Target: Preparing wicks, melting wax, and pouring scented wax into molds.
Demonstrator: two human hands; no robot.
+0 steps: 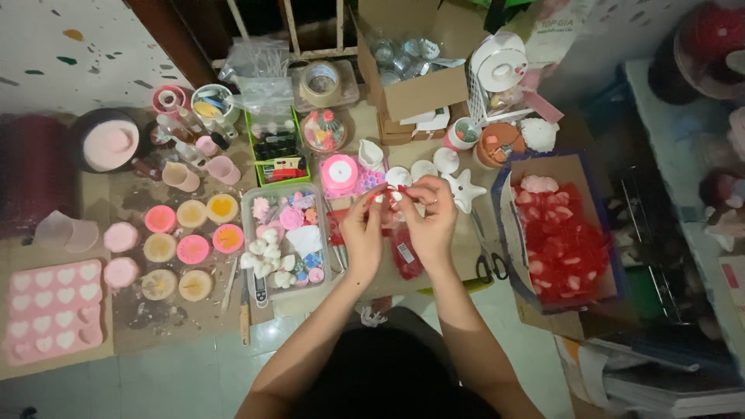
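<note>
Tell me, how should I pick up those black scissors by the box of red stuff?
Best by the black loop handles, coming from the near table edge. The scissors lie flat with the loops pointing toward the person and the blades pointing away, between the right hand and the box.

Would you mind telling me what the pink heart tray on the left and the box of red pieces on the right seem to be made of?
The pink heart tray looks like silicone: matte, soft-edged, moulded heart cavities. The box looks like plain brown cardboard, with dull raw flaps. The red pieces in it look glossy and translucent, perhaps plastic wrapping; blur leaves that open.
</note>
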